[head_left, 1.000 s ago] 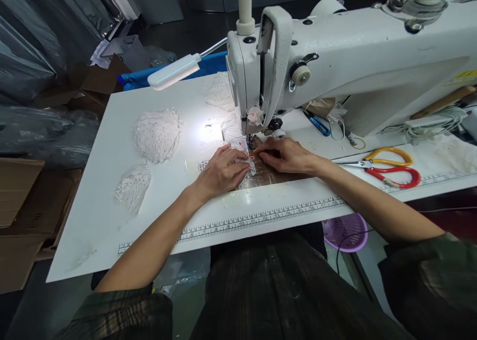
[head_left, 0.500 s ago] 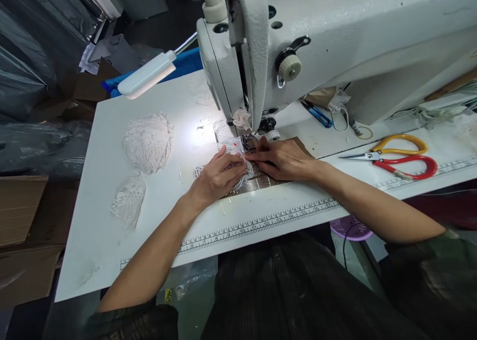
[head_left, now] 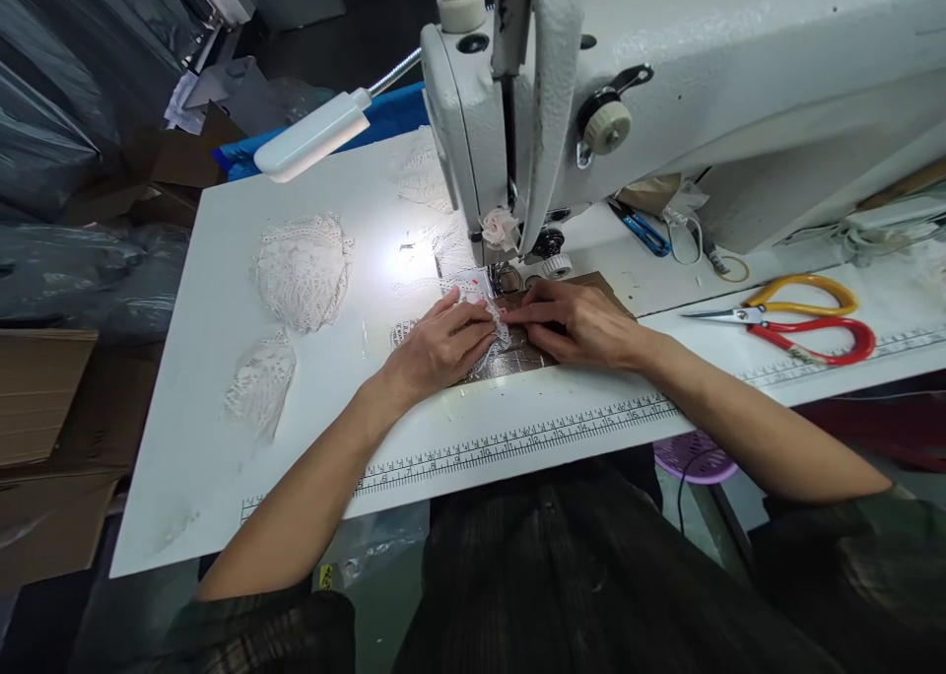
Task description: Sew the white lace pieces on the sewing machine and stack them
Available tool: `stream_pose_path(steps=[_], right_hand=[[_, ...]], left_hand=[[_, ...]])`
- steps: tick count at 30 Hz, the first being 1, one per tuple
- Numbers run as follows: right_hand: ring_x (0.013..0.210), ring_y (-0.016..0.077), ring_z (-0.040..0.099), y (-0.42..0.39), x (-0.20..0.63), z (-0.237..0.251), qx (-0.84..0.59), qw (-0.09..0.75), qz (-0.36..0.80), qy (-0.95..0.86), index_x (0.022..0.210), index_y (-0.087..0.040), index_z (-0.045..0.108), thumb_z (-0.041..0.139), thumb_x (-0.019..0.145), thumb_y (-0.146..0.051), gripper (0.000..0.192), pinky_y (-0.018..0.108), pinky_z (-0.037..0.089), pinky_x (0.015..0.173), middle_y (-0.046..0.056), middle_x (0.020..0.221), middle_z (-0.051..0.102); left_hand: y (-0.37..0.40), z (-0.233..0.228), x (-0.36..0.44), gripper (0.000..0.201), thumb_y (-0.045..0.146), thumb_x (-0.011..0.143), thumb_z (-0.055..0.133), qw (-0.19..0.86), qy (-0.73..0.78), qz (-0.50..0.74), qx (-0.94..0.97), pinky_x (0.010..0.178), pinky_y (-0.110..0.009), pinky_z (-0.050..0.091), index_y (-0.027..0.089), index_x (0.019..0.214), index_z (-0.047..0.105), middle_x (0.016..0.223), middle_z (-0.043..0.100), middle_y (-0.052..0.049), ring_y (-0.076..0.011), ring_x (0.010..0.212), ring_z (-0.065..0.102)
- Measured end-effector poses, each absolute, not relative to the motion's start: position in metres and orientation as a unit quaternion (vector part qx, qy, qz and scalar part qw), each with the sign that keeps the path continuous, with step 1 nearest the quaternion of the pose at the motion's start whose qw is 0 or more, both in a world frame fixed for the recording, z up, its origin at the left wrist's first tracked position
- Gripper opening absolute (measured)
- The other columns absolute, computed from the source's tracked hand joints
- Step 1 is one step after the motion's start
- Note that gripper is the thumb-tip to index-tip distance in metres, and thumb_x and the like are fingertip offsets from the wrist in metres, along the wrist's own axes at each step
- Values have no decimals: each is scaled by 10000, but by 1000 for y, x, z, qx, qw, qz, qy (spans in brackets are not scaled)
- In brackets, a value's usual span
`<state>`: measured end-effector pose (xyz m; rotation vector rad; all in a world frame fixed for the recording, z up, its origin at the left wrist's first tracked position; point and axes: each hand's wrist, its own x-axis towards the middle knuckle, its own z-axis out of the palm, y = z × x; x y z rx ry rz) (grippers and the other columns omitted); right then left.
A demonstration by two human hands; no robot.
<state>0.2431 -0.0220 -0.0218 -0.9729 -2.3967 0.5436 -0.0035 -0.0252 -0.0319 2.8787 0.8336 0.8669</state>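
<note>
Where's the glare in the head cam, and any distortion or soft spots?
Head view: the lamp blows out a patch of table just left of the needle, washing out the lace piece under the left hand and right hand. Wide-angle bend curves the printed ruler and the sewing machine. The foreground clothing is dim and soft; the scissors stay sharp.

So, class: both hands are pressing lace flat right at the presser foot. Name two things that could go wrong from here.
1. Both the left hand and right hand lie close to the presser foot; a fingertip might get caught under the needle.
2. The lace is small and loose; it may shift and stitch crooked.
</note>
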Motion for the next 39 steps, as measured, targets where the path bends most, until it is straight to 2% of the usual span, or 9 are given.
stream_pose_path(steps=[4, 10, 13, 15, 17, 23, 34, 39], right_hand=[[953, 218, 615, -24, 241, -22, -331, 222, 162, -903, 1198, -292, 735, 525, 922, -225, 353, 347, 509, 789, 83, 1088, 648], [927, 218, 605, -22, 242, -25, -321, 213, 133, -913, 1194, -245, 738, 521, 929, -231, 343, 349, 512, 745, 108, 1074, 632], [918, 210, 609, -21, 242, -26, -314, 223, 132, -913, 1186, -252, 741, 526, 926, -226, 339, 343, 516, 742, 101, 1067, 634], [920, 211, 610, -21, 242, -25, -310, 231, 128, -914, 1177, -248, 746, 530, 922, -222, 335, 338, 514, 725, 104, 1068, 636], [918, 212, 611, -22, 242, -25, -307, 234, 121, -914, 1171, -245, 749, 535, 919, -215, 332, 329, 510, 702, 108, 1067, 637], [908, 213, 608, -24, 240, -22, -310, 232, 104, -916, 1163, -243, 754, 527, 927, -219, 329, 326, 502, 688, 113, 1058, 639], [947, 221, 593, -26, 241, -23, -316, 202, 89, -923, 1194, -258, 730, 493, 961, -245, 332, 331, 486, 723, 107, 1083, 630], [942, 227, 575, -28, 239, -22, -303, 185, 59, -933, 1196, -227, 705, 481, 968, -232, 319, 338, 483, 720, 116, 1061, 628]], left_hand=[[-25, -32, -3, 135, 228, 995, 539, -18, 269, 268, 925, 1070, -473, 545, 198, 1026, 667, 1020, 709, -38, -135, 930, 695], [-26, -26, -4, 119, 250, 974, 581, -25, 263, 275, 925, 1099, -473, 492, 176, 1025, 658, 1015, 730, -47, -146, 946, 699], [-25, -21, -6, 82, 236, 944, 611, -62, 296, 294, 907, 920, -429, 548, 177, 960, 665, 978, 741, -54, -171, 895, 694], [-25, -19, -7, 62, 219, 928, 622, -86, 318, 303, 894, 772, -377, 533, 175, 929, 666, 947, 745, -60, -181, 844, 681], [-24, -18, -7, 68, 222, 926, 624, -90, 322, 291, 896, 723, -361, 500, 174, 948, 667, 964, 748, -68, -190, 844, 673], [-24, -22, -4, 202, 276, 963, 569, -59, 328, 228, 915, 762, -383, 470, 167, 1111, 652, 1129, 724, -96, -222, 948, 657], [-25, -21, -5, 281, 293, 990, 493, -49, 339, 171, 924, 771, -409, 462, 161, 1197, 631, 1215, 681, -129, -251, 952, 615], [-33, -16, 1, 310, 335, 1014, 457, -2, 393, 179, 902, 831, -430, 473, 171, 1175, 666, 1248, 684, -104, -249, 1002, 626]])
